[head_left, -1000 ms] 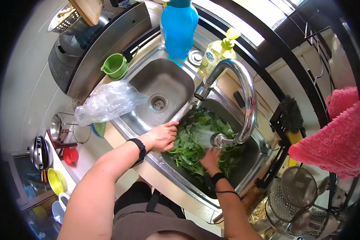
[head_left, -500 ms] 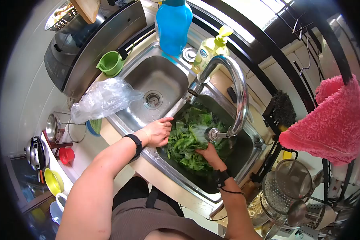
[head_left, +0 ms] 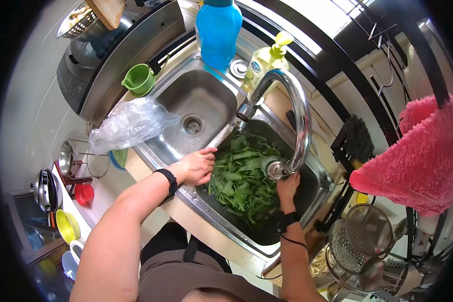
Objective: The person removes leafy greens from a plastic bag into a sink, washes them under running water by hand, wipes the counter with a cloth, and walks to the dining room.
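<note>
Leafy greens (head_left: 244, 183) fill much of the right-hand sink basin (head_left: 307, 214), lying wet in a loose heap. My left hand (head_left: 199, 167) rests on the sink divider (head_left: 221, 135), its fingers curled over the edge beside the leaves. At the right side of the heap, my right hand (head_left: 288, 187) is raised to the faucet head (head_left: 276, 170). Its fingers close around the head's near side and are partly hidden behind it. The curved chrome faucet (head_left: 303, 110) arches over the basin, and a faint spray shows by its head.
A clear plastic bag (head_left: 133, 123) lies left of the left basin (head_left: 206, 93). Behind stand a blue bottle (head_left: 219, 35) and a yellow soap pump bottle (head_left: 264, 63). A green cup (head_left: 139, 79) sits at the back left. A pink towel (head_left: 412, 161) hangs at right above metal strainers (head_left: 370, 225).
My right hand has left the greens and moved right and up to the faucet head. The faucet head has swung slightly right. My left hand stays on the divider.
</note>
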Motion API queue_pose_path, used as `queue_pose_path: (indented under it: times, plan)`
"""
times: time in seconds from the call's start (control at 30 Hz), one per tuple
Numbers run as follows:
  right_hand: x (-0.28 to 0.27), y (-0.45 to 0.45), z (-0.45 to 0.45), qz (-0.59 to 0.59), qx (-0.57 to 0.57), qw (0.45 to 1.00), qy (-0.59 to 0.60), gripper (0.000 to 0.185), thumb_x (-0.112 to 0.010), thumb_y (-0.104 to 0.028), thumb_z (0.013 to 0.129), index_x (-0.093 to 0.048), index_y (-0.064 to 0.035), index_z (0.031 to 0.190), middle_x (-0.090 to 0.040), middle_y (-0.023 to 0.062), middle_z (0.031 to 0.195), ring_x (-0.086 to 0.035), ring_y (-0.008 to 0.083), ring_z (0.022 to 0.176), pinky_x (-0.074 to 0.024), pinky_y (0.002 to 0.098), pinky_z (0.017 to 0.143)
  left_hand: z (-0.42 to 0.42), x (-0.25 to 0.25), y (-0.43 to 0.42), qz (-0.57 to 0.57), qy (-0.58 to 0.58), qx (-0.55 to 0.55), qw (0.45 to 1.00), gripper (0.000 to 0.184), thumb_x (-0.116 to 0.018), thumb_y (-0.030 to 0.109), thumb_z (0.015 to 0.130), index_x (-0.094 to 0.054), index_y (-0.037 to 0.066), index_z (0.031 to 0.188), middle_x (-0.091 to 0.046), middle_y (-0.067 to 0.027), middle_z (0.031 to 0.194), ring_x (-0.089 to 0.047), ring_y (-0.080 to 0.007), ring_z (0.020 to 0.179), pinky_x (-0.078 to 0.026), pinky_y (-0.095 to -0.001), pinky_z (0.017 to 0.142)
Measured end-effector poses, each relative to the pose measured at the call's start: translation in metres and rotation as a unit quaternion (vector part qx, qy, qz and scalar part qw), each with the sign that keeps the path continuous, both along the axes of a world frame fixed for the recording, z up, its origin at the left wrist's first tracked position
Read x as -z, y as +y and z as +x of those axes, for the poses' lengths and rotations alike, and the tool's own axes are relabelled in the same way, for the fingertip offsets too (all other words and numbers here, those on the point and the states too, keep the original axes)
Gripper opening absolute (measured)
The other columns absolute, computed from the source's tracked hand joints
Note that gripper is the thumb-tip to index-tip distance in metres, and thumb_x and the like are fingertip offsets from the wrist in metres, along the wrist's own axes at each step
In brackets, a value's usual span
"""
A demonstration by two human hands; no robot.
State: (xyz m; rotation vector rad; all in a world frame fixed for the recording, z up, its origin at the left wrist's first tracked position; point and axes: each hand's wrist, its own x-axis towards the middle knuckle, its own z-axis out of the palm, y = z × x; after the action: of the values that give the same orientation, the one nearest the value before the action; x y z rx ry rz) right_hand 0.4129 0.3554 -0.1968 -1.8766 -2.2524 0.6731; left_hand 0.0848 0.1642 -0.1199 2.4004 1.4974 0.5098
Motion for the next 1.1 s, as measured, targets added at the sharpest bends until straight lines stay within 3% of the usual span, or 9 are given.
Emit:
queue_pose_path:
  times: [0.27, 0.33, 0.5, 0.6, 0.77, 0.87, 0.93, 1.0, 1.1]
  plan:
    - [0.022, -0.061, -0.053, -0.031, -0.418, 0.907, -0.048, 0.098, -0.065, -0.065, 0.075, -0.03, -0.0094, 0.149, -0.02, 0.0203, 0.156, -0.017, 0.0411, 0.143, -0.0023, 0.0595, 0.114, 0.002, -0.001, -0.001, 0.0, -0.012, -0.001, 1.0, 0.017, -0.059, 0.018, 0.071, -0.06, 0.009, 0.058, -0.057, -0.0037, 0.066, -0.058, -0.0207, 0.084, -0.029, -0.0411, 0.114]
    - [0.029, -0.03, -0.049, -0.267, -0.424, 0.862, -0.074, 0.089, -0.057, -0.062, 0.084, -0.028, -0.0095, 0.15, -0.023, 0.0183, 0.156, -0.024, 0.0396, 0.141, -0.0081, 0.0605, 0.114, 0.002, -0.001, -0.001, 0.01, -0.016, 0.001, 1.0, 0.016, -0.059, 0.017, 0.071, -0.06, 0.008, 0.057, -0.057, -0.0042, 0.065, -0.058, -0.0209, 0.082, -0.03, -0.0416, 0.113]
    - [0.037, -0.087, -0.108, -0.099, -0.167, 0.975, -0.108, 0.085, -0.064, -0.049, 0.081, -0.03, -0.0095, 0.148, -0.033, 0.0191, 0.151, -0.041, 0.0402, 0.131, -0.0297, 0.0596, 0.106, 0.001, -0.001, -0.001, 0.0, -0.01, 0.004, 1.0, 0.015, -0.057, 0.018, 0.072, -0.059, 0.01, 0.06, -0.057, -0.0034, 0.068, -0.057, -0.0215, 0.086, -0.03, -0.0429, 0.112]
    - [-0.001, -0.103, -0.105, -0.065, -0.394, 0.898, -0.187, 0.093, -0.07, -0.05, 0.076, -0.03, -0.0087, 0.148, -0.03, 0.0245, 0.15, -0.032, 0.0413, 0.137, -0.0328, 0.0524, 0.107, -0.001, -0.001, 0.0, 0.011, -0.01, 0.001, 1.0, 0.017, -0.058, 0.019, 0.071, -0.06, 0.008, 0.058, -0.058, -0.0047, 0.066, -0.058, -0.0204, 0.084, -0.029, -0.041, 0.114]
    - [0.054, -0.056, -0.073, -0.278, -0.362, 0.861, -0.222, 0.066, -0.055, -0.048, 0.091, -0.039, -0.0129, 0.144, -0.043, 0.0125, 0.146, -0.041, 0.0279, 0.135, -0.0362, 0.0445, 0.106, 0.0, 0.0, -0.002, 0.0, -0.001, 0.011, 1.0, 0.014, -0.058, 0.018, 0.072, -0.059, 0.009, 0.061, -0.057, -0.0038, 0.068, -0.057, -0.022, 0.086, -0.031, -0.0426, 0.112]
    - [0.067, -0.08, -0.082, -0.042, -0.207, 0.977, -0.029, 0.058, -0.063, -0.017, 0.085, -0.045, -0.0087, 0.14, -0.061, 0.0171, 0.122, -0.058, 0.0394, 0.107, -0.0468, 0.0419, 0.091, 0.0, 0.0, -0.002, 0.01, -0.017, 0.004, 1.0, 0.014, -0.058, 0.019, 0.071, -0.059, 0.009, 0.061, -0.057, -0.0039, 0.068, -0.057, -0.0221, 0.086, -0.03, -0.0424, 0.113]
    - [0.048, -0.076, -0.077, -0.015, -0.341, 0.939, -0.035, 0.058, -0.063, -0.004, 0.084, -0.046, -0.0068, 0.138, -0.062, 0.0127, 0.121, -0.06, 0.031, 0.107, -0.0483, 0.0367, 0.089, 0.002, 0.0, -0.003, 0.003, -0.011, 0.007, 1.0, 0.014, -0.058, 0.019, 0.071, -0.06, 0.009, 0.061, -0.057, -0.0041, 0.069, -0.057, -0.0221, 0.087, -0.03, -0.0424, 0.113]
    - [0.009, -0.08, -0.078, -0.343, -0.124, 0.844, 0.393, 0.058, -0.063, 0.002, 0.083, -0.046, -0.0059, 0.138, -0.062, 0.0065, 0.117, -0.059, 0.0201, 0.105, -0.0486, 0.0312, 0.086, 0.002, 0.0, -0.003, -0.007, -0.002, 0.004, 1.0, 0.014, -0.059, 0.019, 0.07, -0.06, 0.009, 0.061, -0.058, -0.0043, 0.069, -0.057, -0.0221, 0.087, -0.029, -0.0424, 0.113]
    - [-0.036, -0.086, -0.089, -0.431, -0.047, 0.796, 0.422, 0.061, -0.065, 0.005, 0.08, -0.046, -0.0044, 0.137, -0.061, 0.003, 0.115, -0.057, 0.0145, 0.105, -0.046, 0.0276, 0.088, 0.002, -0.001, -0.003, 0.004, -0.005, 0.002, 1.0, 0.018, -0.059, 0.021, 0.07, -0.06, 0.007, 0.058, -0.06, -0.0055, 0.069, -0.057, -0.0223, 0.087, -0.029, -0.0418, 0.114]
